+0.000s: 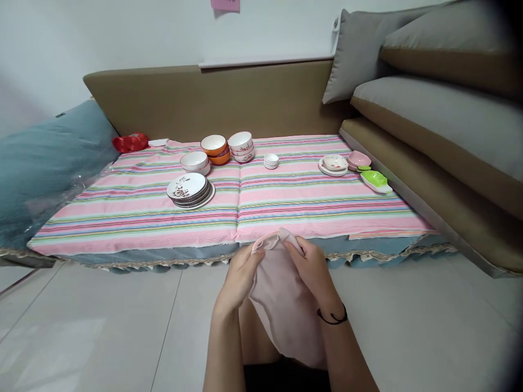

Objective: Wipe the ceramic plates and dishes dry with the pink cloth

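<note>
Both my hands hold a pale pink cloth (281, 296) in front of me, low over the floor. My left hand (241, 275) has its fingers closed on the cloth's left upper edge. My right hand (312, 267), with a black band on the wrist, pinches the right upper edge. The cloth hangs down between my forearms. Beyond my hands lies a pink striped cloth (286, 201) spread over a low platform.
On the striped cloth stand a stack of patterned plates (190, 189), a white bowl (195, 161), orange bowls (215, 148), stacked white bowls (241, 146), small cups (271, 160), small dishes (334, 164), a pink bowl (359, 159) and a green dish (376, 180). Sofa cushions (441, 120) flank the right.
</note>
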